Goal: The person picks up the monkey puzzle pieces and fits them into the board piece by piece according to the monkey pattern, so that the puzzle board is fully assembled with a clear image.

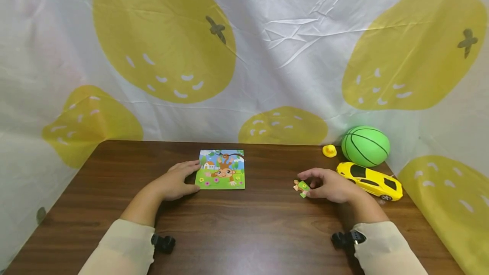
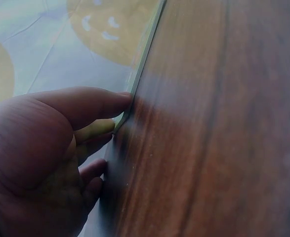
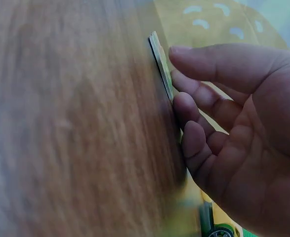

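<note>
A square jigsaw puzzle [image 1: 220,180] with a monkey hanging over a flowery meadow lies flat, left of the middle of the table. My left hand [image 1: 175,182] is at its left side, thumb at the near corner and fingertips farther up that edge. In the left wrist view the thumb tip rests against the puzzle's thin edge. Over to the right, a small green and tan jigsaw piece [image 1: 303,187] lies on the tabletop. My right hand [image 1: 330,185] arches beside it, fingers loosely bent; a slim gap shows between thumb and piece in the right wrist view.
A yellow toy car [image 1: 370,180] stands just behind and right of my right hand. Farther back are a green ball [image 1: 365,146] and a small yellow rubber duck [image 1: 329,151]. A lemon-print cloth [image 1: 252,75] hangs around the brown wooden table [image 1: 244,232].
</note>
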Demonstrator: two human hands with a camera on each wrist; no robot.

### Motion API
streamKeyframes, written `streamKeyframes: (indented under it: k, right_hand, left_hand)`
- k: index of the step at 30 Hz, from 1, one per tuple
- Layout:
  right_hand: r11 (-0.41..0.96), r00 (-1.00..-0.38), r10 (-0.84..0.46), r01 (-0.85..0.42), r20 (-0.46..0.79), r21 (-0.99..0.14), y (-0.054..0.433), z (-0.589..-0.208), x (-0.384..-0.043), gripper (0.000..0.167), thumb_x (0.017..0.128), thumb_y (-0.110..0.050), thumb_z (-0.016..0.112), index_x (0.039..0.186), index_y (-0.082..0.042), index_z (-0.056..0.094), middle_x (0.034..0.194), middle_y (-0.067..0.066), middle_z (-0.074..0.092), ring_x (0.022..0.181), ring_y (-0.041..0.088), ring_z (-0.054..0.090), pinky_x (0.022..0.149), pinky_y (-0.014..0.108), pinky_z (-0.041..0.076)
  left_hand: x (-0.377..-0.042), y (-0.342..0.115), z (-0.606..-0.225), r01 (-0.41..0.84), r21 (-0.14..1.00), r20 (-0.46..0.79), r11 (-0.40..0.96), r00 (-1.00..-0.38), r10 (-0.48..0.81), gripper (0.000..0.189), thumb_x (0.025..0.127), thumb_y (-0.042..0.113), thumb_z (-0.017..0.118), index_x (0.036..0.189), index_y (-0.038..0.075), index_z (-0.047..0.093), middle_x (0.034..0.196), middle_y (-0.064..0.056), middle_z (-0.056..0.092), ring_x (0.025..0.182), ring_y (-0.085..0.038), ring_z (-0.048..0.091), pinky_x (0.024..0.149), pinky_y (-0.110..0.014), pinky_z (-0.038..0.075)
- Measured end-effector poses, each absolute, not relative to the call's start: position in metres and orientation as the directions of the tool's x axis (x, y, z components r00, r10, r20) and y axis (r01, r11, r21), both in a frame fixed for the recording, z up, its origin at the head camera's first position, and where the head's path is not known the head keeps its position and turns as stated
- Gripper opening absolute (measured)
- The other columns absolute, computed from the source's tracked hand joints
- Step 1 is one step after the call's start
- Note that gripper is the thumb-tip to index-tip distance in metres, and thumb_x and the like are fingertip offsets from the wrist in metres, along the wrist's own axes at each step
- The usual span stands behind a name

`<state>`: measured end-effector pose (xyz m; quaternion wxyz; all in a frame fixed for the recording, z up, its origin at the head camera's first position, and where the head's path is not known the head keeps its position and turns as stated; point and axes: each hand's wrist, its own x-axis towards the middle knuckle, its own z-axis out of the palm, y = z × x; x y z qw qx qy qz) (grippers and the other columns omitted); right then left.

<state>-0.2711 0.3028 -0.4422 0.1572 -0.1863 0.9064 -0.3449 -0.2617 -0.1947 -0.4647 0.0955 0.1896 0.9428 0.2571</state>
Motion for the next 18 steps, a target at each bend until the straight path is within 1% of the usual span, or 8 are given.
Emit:
streamKeyframes:
  k: [2, 8, 15, 18]
  right_hand:
    - [0.705, -0.882, -0.445, -0.236, -0.158, -0.669, 0.3018, -0.4428, -0.2713, 0.052, 0.090, -0.012, 0.085, 0.139, -0.012, 0.070, 0.121, 0.009, 0.073, 0.105, 0.023, 0.061, 0.080, 0.024, 0.053]
    - [0.736, -0.890, -0.423, -0.228, -0.170, -0.638, 0.2993, -0.4439, -0.2721, 0.052, 0.088, -0.007, 0.086, 0.137, -0.015, 0.072, 0.119, 0.007, 0.071, 0.105, 0.022, 0.061, 0.085, 0.029, 0.054]
    - [0.758, -0.897, -0.411, -0.238, -0.160, -0.608, 0.2979, -0.4461, -0.2739, 0.051, 0.087, -0.006, 0.087, 0.135, -0.012, 0.073, 0.113, 0.005, 0.069, 0.102, 0.021, 0.063, 0.085, 0.030, 0.055]
    - [0.767, -0.902, -0.403, -0.243, -0.152, -0.594, 0.2973, -0.4471, -0.2742, 0.053, 0.086, -0.008, 0.088, 0.137, -0.010, 0.072, 0.111, 0.005, 0.066, 0.101, 0.020, 0.062, 0.086, 0.030, 0.055]
  left_hand:
    - [-0.2620, -0.1949, -0.4648, 0.307, 0.521, -0.084, 0.796, -0.910, 0.406, 0.076, 0.099, 0.032, 0.073, 0.163, 0.003, 0.043, 0.175, -0.016, 0.034, 0.162, -0.050, 0.023, 0.131, -0.069, 0.020]
    - [-0.2627, -0.1953, -0.4645, 0.304, 0.524, -0.087, 0.796, -0.910, 0.405, 0.077, 0.099, 0.033, 0.073, 0.163, 0.003, 0.043, 0.176, -0.016, 0.033, 0.162, -0.050, 0.023, 0.132, -0.069, 0.020]
    - [-0.2607, -0.1951, -0.4629, 0.300, 0.523, -0.092, 0.798, -0.911, 0.403, 0.077, 0.099, 0.034, 0.073, 0.164, 0.004, 0.043, 0.176, -0.015, 0.032, 0.162, -0.050, 0.022, 0.131, -0.070, 0.021]
    - [-0.2601, -0.1950, -0.4629, 0.309, 0.521, -0.084, 0.795, -0.909, 0.408, 0.077, 0.099, 0.033, 0.073, 0.163, 0.003, 0.043, 0.176, -0.016, 0.033, 0.162, -0.050, 0.023, 0.131, -0.070, 0.021]
